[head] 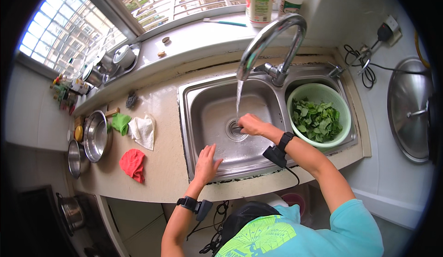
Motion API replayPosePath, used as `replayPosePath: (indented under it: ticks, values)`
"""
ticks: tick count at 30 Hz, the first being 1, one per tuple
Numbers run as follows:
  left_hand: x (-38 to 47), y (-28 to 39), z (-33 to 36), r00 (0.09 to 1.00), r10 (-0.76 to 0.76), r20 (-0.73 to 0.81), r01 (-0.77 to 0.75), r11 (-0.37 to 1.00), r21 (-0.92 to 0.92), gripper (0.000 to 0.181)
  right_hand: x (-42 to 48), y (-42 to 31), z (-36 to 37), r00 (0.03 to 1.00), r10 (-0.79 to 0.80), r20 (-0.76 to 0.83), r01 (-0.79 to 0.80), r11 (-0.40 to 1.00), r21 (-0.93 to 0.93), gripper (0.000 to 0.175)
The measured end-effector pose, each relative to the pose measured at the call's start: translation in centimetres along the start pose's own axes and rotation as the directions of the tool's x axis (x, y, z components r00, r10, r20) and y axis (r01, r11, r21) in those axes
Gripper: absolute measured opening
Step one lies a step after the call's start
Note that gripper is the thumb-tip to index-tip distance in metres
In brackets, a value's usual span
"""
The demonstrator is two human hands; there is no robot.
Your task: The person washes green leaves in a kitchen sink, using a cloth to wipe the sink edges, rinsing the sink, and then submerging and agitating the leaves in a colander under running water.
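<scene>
Water runs from the chrome faucet (273, 38) into the left basin of the stainless steel sink (214, 118). My right hand (253, 124) is low in that basin, its fingers curled down at the drain (229, 134) beside the stream. Whether the fingers grip a part of the drain is hidden. Over the basin's front left edge is my left hand (206, 165), with its fingers extended, the thumb apart and nothing held. In the right basin a pale green plastic colander (346, 115) holds leafy greens (316, 120).
Left on the counter (166, 174) lie red (133, 163), white (143, 130) and green cloths (121, 122), a scouring pad (131, 99) and steel bowls (97, 135). Bottles (259, 4) stand on the windowsill. A large lid (410, 109) hangs at right.
</scene>
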State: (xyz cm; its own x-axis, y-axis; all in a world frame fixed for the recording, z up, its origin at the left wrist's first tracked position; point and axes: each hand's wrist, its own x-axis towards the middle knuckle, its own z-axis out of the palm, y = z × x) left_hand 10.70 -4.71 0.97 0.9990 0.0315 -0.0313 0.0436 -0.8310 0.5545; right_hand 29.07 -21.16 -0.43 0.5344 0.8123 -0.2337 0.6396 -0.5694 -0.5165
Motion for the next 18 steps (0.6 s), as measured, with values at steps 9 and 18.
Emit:
replayPosePath:
  ticks: [9,18]
  values:
    - [-3.4,-2.4,1.8,0.973,0.217,0.081,-0.232,0.924,0.306,0.038,2.4,3.8,6.6,0.989,-0.134,0.064,0.148,0.917,-0.371,0.007]
    - [-3.6,-2.7,2.0,0.973,0.23,-0.015,-0.218,0.939,0.264,0.032,2.9,4.2,10.9,0.95,-0.299,0.09,0.309,0.86,-0.406,0.011]
